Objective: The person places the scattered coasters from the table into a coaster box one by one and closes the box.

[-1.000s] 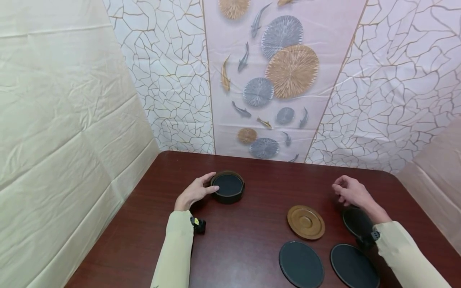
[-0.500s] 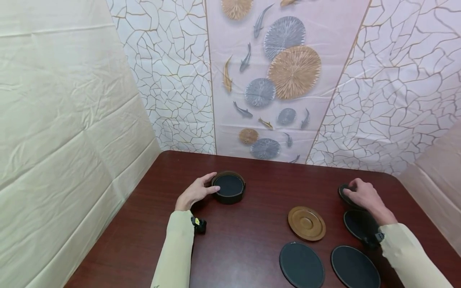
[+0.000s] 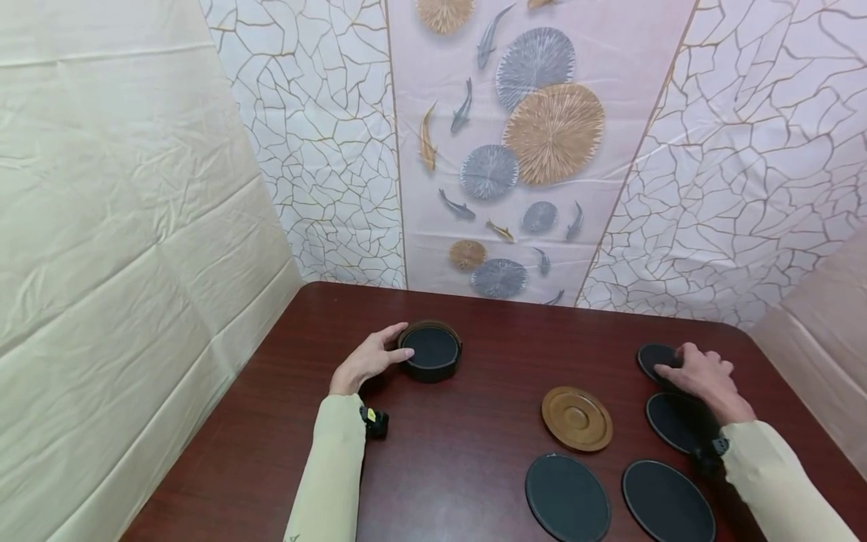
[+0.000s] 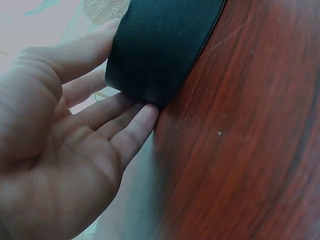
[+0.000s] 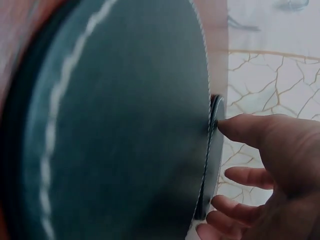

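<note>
Left hand rests on the table at the left side of the round black coaster holder. Thumb and straight fingers lie against the holder's wall; nothing curled round it. The holder sits upright at far-left centre with a dark disc showing in its top.

Centre-right: a brown wooden coaster lies flat and untouched. In front of it, two black coasters — one at and the other at — lie side by side near the front edge.

Right hand is the nearer one to the far black coaster. Its fingertips touch that coaster's right edge, so the disc lies to the left of and just beyond the fingers. In the wrist view the fingers are spread and loosely bent, and I can't tell whether the edge is lifted or only touched. Another black coaster lies directly under the wrist, just nearer than the far one — its rim is the closest thing in the way. The holder is well apart to the left, with bare table between.
</note>
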Available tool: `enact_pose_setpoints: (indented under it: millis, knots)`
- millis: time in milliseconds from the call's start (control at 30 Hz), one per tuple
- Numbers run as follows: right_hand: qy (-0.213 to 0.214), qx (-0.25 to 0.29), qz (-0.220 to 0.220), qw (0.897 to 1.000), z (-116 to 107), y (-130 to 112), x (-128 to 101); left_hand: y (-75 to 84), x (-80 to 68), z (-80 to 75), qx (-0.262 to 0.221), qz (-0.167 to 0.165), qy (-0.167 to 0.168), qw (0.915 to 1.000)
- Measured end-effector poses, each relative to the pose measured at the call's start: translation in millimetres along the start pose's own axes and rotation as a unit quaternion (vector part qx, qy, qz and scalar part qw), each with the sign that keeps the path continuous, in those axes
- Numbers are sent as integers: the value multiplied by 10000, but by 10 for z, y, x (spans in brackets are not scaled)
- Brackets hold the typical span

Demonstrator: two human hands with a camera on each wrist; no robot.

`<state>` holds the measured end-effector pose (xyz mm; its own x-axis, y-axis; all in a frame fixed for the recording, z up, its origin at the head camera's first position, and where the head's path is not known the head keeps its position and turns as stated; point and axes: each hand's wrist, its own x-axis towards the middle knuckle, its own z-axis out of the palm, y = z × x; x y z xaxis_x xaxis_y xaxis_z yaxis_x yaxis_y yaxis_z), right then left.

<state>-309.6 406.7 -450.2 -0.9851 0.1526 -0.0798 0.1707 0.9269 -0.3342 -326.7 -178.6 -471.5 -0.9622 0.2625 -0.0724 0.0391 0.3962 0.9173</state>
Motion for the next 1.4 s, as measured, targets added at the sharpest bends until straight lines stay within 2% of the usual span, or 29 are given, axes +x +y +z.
enact_pose_setpoints:
  millis: [233,433,600,800,1133,1300,1400]
  knots:
    - [-20,123,348,9993,-6,90,18,18,-2,-4,58,50,-17,10000]
    - [-62,171,310,9994,-26,127,26,4,-2,-12,106,22,-27,9999]
    - [-368,81,281,9989,-89,159,57,-12,0,-20,129,51,-25,9999]
    - [-701,307,696,9946,-135,194,126,-19,12,-20,111,69,-58,9999]
    - [-638,648,958,9912,-80,266,184,-26,20,-20,138,104,-102,9998]
    - [-563,540,885,9930,-119,234,169,-30,10,-16,141,80,-106,9998]
    - [-376,399,723,9959,-152,184,144,-22,7,-12,129,81,-98,9998]
